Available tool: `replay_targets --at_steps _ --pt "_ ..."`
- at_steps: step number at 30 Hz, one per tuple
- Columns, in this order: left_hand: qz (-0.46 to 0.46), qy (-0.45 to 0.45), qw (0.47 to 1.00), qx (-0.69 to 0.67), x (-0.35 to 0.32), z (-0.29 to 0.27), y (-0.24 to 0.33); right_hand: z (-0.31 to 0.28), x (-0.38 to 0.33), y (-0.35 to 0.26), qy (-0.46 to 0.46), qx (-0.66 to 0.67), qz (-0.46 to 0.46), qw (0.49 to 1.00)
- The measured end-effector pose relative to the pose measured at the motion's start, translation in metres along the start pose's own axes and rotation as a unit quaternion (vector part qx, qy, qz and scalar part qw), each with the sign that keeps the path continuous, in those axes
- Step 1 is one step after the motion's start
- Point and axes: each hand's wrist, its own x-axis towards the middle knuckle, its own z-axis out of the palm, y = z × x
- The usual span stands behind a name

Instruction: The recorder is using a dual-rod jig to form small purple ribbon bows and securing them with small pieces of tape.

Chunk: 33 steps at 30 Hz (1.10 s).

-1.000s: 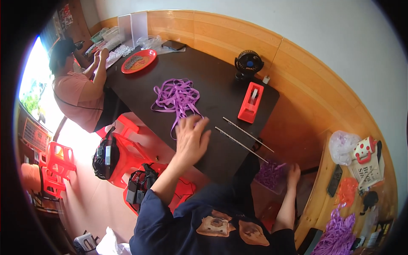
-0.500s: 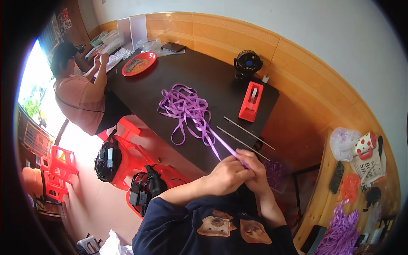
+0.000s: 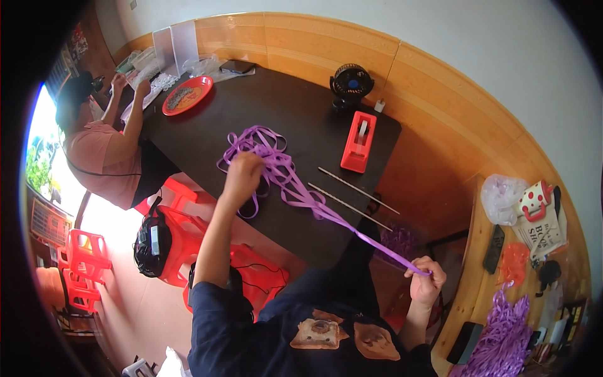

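Note:
A tangled heap of purple ribbon (image 3: 271, 160) lies on the dark table (image 3: 295, 100). My left hand (image 3: 244, 178) is at the near left side of this heap, its fingers curled down and closed on the ribbon; the fingertips are partly hidden. From the heap, several strands run right and come together into one taut length. The end of that length is pinched in my right hand (image 3: 427, 281), which is out past the table's edge at the lower right. Two thin patterned rods (image 3: 352, 207) lie side by side near the right edge, close to the stretched ribbon.
A red tape dispenser (image 3: 359, 143) and a black fan (image 3: 350, 87) stand at the far right. Further left is a red plate (image 3: 188, 96); beyond it a co-worker (image 3: 103, 147) sits. A wooden bench (image 3: 468, 295) at right bears more purple ribbon (image 3: 502, 336). Red stools (image 3: 176, 245) stand left.
My hands were together at the table's near edge and are now apart. The left has reached forward-left to the heap; the right has drawn the ribbon to the lower right.

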Motion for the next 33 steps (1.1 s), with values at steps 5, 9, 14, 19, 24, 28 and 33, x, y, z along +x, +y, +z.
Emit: replay_targets --at_steps 5,9,14,19,24,28,33 --pt "-0.028 0.019 0.985 0.171 0.017 -0.007 -0.005 -0.003 -0.012 -0.003 0.052 -0.014 -0.018 0.998" --pt "0.077 0.043 0.972 0.218 0.007 -0.005 0.075 -0.003 -0.009 -0.005 0.036 -0.048 -0.03 0.998" --pt "0.139 -0.059 0.982 0.112 -0.016 0.018 0.09 -0.016 -0.013 -0.001 0.053 -0.048 -0.029 0.997" --pt "0.039 0.031 0.975 0.217 -0.004 0.013 0.031 -0.028 -0.021 -0.002 0.11 -0.011 -0.036 0.993" --pt "0.012 0.076 0.975 0.209 -0.004 0.014 0.041 -0.027 -0.02 -0.001 0.096 -0.006 -0.031 0.995" --pt "0.038 0.09 0.976 0.194 -0.007 0.018 0.087 -0.03 -0.018 -0.002 0.078 -0.015 -0.057 0.995" --pt "0.073 -0.019 0.997 0.03 -0.02 0.029 0.083 -0.042 -0.024 -0.007 0.13 0.033 -0.051 0.99"
